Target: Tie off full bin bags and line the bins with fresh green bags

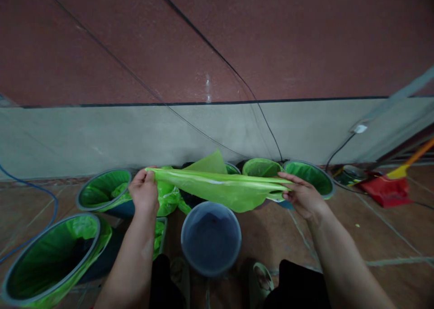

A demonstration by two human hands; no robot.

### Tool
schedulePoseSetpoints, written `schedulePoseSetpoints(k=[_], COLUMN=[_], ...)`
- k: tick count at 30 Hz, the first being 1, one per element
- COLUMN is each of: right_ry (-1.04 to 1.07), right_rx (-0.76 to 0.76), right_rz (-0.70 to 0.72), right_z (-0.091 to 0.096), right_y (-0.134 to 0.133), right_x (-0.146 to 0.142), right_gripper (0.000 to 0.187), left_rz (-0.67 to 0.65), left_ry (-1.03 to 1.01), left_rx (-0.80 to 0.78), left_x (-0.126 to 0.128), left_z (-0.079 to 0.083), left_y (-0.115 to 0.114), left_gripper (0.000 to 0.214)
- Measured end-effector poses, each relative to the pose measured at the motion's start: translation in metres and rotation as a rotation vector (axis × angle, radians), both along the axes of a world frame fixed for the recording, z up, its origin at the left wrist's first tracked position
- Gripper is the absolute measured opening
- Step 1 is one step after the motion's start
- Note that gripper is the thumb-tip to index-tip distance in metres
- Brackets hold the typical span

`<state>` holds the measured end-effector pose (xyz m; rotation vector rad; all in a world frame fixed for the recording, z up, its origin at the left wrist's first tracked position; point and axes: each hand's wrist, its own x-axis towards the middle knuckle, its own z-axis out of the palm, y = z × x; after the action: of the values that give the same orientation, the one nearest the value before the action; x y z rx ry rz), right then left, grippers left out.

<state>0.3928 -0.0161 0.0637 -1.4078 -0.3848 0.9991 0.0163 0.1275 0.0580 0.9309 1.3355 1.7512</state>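
A translucent green plastic bag (217, 184) is stretched sideways between my two hands, partly folded, with loose flaps above and below the taut edge. My left hand (145, 192) pinches its left end between thumb and fingers. At the other end, my right hand (301, 192) grips the gathered folds. Below the bag, between my feet, stands a round grey-blue bin (210, 241) with no liner in it. The bag hangs above the bin's far rim, and I cannot tell whether they touch.
Bins with green liners stand at the left (56, 259), farther back (105, 189) and right (308, 178). Green bags (167, 198) lie behind my left hand. A red dustpan (386, 190) and a black cable (339, 148) are at right; a blue hose (56, 205) is at left.
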Motion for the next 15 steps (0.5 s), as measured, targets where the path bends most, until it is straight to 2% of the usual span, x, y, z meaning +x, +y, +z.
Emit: schedulePoseSetpoints(k=[5, 8, 10, 13, 15], right_ry=[0.03, -0.105, -0.218, -0.397, -0.497], right_rx=[0.147, 0.331, 0.421, 0.391, 0.291], right_rz=[0.038, 0.031, 0.068, 0.279, 0.484], right_z=[0.005, 0.006, 0.009, 0.008, 0.003], right_y=[-0.002, -0.004, -0.008, -0.015, -0.018], right_x=[0.0, 0.0, -0.003, -0.013, -0.027], right_gripper=[0.033, 0.035, 0.035, 0.029, 0.024], left_rz=[-0.081, -0.093, -0.053, 0.07, 0.175], left_ry=[-0.137, -0.19, -0.246, -0.322, -0.338], left_rx=[-0.072, 0.004, 0.098, 0.142, -0.044], left_x=[0.003, 0.0, -0.005, -0.012, -0.012], left_z=[0.012, 0.017, 0.02, 0.018, 0.013], left_y=[-0.005, -0.005, -0.003, 0.004, 0.005], left_gripper=[0.018, 0.015, 0.012, 0.009, 0.008])
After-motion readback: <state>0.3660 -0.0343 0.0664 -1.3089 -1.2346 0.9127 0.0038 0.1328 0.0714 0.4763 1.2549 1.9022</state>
